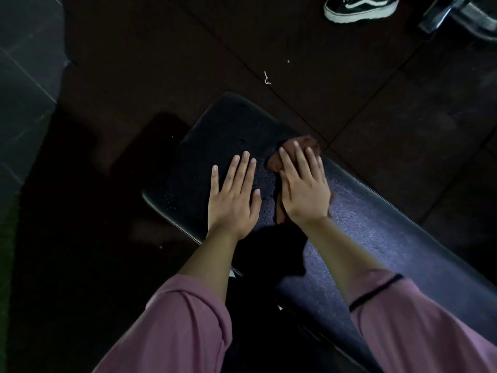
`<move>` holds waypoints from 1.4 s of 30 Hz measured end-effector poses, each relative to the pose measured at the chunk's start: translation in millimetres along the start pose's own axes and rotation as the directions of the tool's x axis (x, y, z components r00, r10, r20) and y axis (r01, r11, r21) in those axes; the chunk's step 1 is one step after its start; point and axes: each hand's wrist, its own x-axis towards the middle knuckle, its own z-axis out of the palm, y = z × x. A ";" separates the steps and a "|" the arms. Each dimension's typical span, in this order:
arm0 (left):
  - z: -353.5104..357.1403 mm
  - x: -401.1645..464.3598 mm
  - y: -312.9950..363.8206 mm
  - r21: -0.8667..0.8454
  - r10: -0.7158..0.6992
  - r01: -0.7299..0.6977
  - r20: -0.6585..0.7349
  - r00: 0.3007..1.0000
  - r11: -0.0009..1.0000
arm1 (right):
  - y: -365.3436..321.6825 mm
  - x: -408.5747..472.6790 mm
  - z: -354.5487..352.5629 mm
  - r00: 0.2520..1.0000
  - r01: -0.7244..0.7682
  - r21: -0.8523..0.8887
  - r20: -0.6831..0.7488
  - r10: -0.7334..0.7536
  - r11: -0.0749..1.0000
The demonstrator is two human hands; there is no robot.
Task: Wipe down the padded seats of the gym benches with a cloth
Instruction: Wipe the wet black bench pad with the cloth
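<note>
right hand (304, 187) flat on brown cloth (309, 144), left hand (234, 195) flat (empty) on bench pad (376, 224)

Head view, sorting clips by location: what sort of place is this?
Probably a gym: a long padded bench, dark rubber floor tiles, and a sneaker beside what may be metal equipment.

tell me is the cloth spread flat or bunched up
Bunched up: the cloth shows crumpled folds around the right hand, which presses it flat-fingered onto the bench pad.
</note>
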 end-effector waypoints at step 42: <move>-3.4 -15.1 -11.6 -0.150 -0.001 -0.011 -0.078 0.997 0.989 | 12.8 -10.7 -7.5 0.995 -0.066 0.163 -0.062 0.077 0.985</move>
